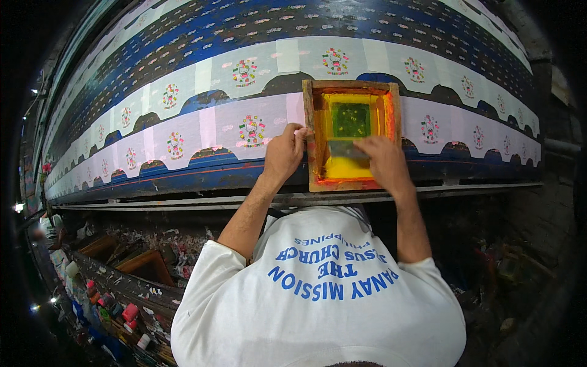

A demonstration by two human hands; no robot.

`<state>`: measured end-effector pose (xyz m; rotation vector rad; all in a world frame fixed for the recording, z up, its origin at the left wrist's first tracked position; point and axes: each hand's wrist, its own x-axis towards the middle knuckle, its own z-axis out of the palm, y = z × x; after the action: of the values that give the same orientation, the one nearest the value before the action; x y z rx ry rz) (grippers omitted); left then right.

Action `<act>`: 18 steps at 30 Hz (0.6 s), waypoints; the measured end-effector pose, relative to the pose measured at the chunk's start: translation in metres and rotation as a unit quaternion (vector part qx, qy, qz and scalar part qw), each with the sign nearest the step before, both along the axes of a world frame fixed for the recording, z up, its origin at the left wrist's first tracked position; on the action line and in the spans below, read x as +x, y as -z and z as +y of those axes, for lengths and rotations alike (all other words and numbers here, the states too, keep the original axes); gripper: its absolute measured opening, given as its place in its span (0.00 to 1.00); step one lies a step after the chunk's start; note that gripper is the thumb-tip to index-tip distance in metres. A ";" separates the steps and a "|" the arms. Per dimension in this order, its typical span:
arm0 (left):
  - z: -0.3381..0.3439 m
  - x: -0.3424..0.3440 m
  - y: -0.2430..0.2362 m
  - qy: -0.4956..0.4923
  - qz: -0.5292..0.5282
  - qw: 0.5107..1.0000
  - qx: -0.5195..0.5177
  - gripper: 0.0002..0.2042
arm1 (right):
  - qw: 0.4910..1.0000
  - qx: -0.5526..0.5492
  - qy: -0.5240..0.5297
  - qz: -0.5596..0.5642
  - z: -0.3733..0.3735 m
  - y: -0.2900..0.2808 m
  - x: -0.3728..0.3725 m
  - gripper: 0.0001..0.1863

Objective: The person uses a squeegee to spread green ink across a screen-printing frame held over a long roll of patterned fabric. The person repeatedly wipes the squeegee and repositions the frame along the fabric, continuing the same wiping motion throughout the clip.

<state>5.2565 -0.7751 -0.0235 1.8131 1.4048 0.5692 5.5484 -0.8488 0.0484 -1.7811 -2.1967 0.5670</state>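
A wooden screen-printing frame (396, 122) lies over the near row of fabric pieces, its inside stained orange, red and yellow. Through the mesh (378, 116) a dark green printed area shows, with yellow ink pooled toward the near end. My left hand (285, 150) pinches the frame's left side, thumb and fingers closed on the wood. Inside the frame my right hand (383, 160), slightly blurred, is closed on a flat squeegee (343, 148) that spans the mesh below the green area. Pink fabric pieces (223, 125) with small round multicoloured prints run out to both sides.
Behind lies a second row of white printed fabric pieces (208, 79) on the long blue-and-black table (202, 29). The table's near edge (183, 202) runs just below my hands. At lower left are wooden frames (147, 264), paint containers (130, 312) and scraps.
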 end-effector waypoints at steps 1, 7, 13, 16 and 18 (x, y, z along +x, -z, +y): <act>0.002 0.004 -0.006 0.012 0.020 1.000 -0.020 0.23 | 1.000 -0.005 0.005 -0.010 -0.017 -0.002 -0.004 0.25; 0.008 0.016 -0.018 0.093 0.133 0.985 -0.057 0.49 | 0.999 0.015 0.043 -0.001 -0.045 -0.001 -0.021 0.26; 0.010 0.019 -0.007 0.101 0.130 0.983 -0.086 0.52 | 0.998 -0.001 0.046 0.051 -0.039 -0.006 -0.015 0.28; 0.012 0.021 -0.003 0.106 0.139 0.980 -0.097 0.52 | 0.996 -0.013 0.057 0.063 -0.036 -0.006 -0.015 0.29; 0.013 0.023 -0.010 0.107 0.133 0.982 -0.087 0.53 | 0.996 -0.017 0.063 0.065 -0.036 -0.007 -0.013 0.29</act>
<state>5.2791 -0.7625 -0.0133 1.9153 1.3602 0.0926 5.5349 -0.8853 0.0553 -1.8290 -1.9851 0.6759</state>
